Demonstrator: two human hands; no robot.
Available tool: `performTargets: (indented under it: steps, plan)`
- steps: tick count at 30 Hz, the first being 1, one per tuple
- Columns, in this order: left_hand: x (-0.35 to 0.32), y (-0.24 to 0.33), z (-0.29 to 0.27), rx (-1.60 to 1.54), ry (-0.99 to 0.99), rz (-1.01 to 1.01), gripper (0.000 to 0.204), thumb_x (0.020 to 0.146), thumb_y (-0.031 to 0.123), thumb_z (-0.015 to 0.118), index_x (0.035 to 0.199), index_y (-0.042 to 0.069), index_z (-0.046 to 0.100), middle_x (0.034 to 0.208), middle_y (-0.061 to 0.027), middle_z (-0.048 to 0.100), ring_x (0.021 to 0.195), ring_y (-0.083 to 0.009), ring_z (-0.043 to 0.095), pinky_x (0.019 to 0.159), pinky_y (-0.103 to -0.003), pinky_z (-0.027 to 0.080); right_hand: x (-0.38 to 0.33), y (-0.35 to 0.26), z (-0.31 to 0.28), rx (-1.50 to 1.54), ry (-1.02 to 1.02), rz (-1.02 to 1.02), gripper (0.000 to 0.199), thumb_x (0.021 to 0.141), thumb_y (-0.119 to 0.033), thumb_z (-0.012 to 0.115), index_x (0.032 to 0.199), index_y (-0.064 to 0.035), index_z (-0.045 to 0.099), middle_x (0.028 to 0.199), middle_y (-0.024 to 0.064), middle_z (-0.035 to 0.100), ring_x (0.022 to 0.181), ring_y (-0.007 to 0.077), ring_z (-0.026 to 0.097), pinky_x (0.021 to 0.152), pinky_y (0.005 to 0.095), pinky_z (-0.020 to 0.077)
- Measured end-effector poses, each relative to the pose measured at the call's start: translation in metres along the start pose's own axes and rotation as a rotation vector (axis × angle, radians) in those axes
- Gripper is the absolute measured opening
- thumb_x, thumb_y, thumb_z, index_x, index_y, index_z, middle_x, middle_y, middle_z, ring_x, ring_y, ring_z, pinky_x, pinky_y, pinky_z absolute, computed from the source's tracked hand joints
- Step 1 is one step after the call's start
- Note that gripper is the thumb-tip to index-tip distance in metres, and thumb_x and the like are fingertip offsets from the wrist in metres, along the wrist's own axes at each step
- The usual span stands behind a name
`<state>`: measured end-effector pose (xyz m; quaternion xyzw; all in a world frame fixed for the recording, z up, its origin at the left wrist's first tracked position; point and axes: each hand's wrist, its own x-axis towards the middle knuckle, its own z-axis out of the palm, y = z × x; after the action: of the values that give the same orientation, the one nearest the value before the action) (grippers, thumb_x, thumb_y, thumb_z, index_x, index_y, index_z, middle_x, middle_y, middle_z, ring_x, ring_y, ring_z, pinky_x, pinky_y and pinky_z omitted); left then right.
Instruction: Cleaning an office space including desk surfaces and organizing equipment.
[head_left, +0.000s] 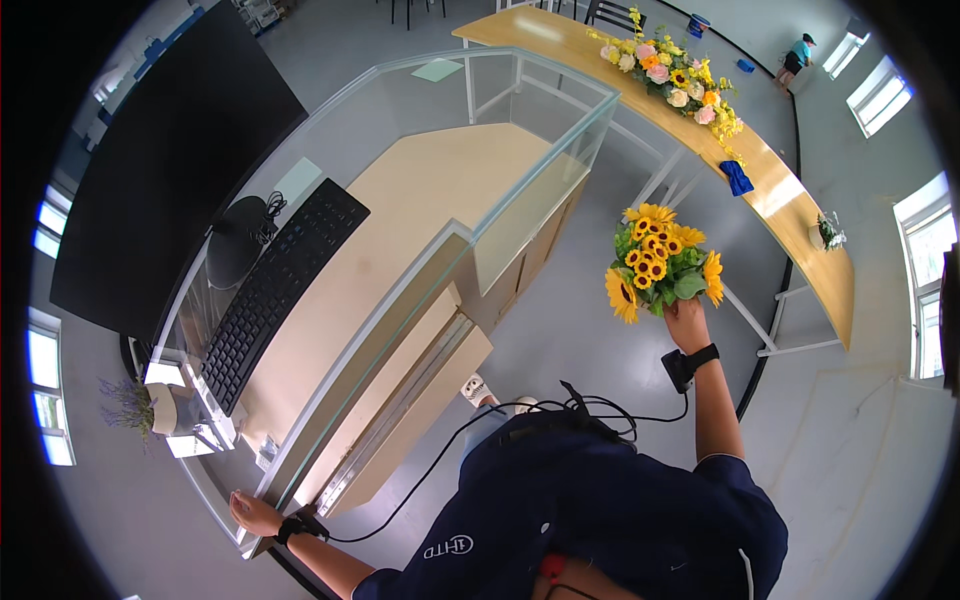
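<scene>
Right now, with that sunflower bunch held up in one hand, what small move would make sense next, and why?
Probably carry the sunflower bunch forward toward the long curved wooden counter. The right hand grips it by the stems in mid-air over bare floor, and a flower arrangement already lies on that counter. The left hand rests on the glass desk edge, steadying.

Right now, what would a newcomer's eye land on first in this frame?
The sunflower bunch, bright yellow, held up in the right hand over the grey floor. Next, the glass-walled counter at centre, with a black keyboard and monitor behind it; the left hand rests on its near corner. Mixed flowers lie on the curved table beyond.
</scene>
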<state>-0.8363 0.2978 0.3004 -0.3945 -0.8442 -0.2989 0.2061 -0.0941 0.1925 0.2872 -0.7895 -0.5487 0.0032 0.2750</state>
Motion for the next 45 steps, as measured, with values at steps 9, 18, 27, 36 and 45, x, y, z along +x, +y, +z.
performTargets:
  steps: [9,18,27,36,45]
  plan:
    - [-0.003,0.014,-0.005,-0.136,0.100,-0.035,0.024,0.084,0.020,0.047,0.089,-0.001,0.059,0.093,-0.0104,0.058,0.086,-0.0246,0.054,0.076,-0.033,0.043,0.152,-0.112,-0.038,0.005,0.318,-0.162,0.015,0.072,-0.007,0.057,0.067,0.0016,0.046,0.055,0.0129,0.046,0.056,0.0292,0.046,0.050,0.0377,0.0364]
    - [-0.003,0.026,-0.011,-0.177,0.109,-0.137,0.018,0.084,0.014,0.046,0.085,0.000,0.057,0.091,-0.0083,0.057,0.084,-0.0223,0.053,0.072,-0.032,0.043,0.311,-0.264,0.064,-0.016,0.172,-0.323,0.018,0.070,-0.013,0.056,0.083,-0.0006,0.058,0.079,0.0196,0.055,0.078,0.0328,0.053,0.069,0.0393,0.0431]
    - [-0.003,0.023,-0.012,-0.189,0.123,-0.135,0.013,0.082,0.008,0.048,0.084,-0.001,0.056,0.092,-0.0078,0.057,0.083,-0.0222,0.052,0.068,-0.031,0.043,0.393,-0.314,0.191,-0.182,0.112,-0.312,0.017,0.071,-0.017,0.056,0.082,-0.0041,0.059,0.080,0.0157,0.055,0.081,0.0289,0.053,0.072,0.0370,0.0436]
    - [0.001,0.028,-0.016,-0.168,0.085,-0.170,0.012,0.083,0.009,0.047,0.084,0.000,0.056,0.086,-0.0076,0.057,0.078,-0.0213,0.052,0.067,-0.030,0.043,0.405,-0.329,0.228,-0.175,0.055,-0.230,0.018,0.073,-0.019,0.055,0.084,-0.0058,0.059,0.088,0.0129,0.054,0.084,0.0267,0.053,0.074,0.0363,0.0440]
    - [0.002,0.027,-0.010,-0.125,0.077,-0.157,0.014,0.084,0.010,0.046,0.085,0.001,0.056,0.089,-0.0083,0.056,0.080,-0.0202,0.053,0.068,-0.029,0.044,0.410,-0.333,0.236,0.094,0.142,-0.325,0.022,0.071,-0.011,0.057,0.092,-0.0060,0.058,0.092,0.0113,0.055,0.087,0.0283,0.053,0.075,0.0359,0.0437]
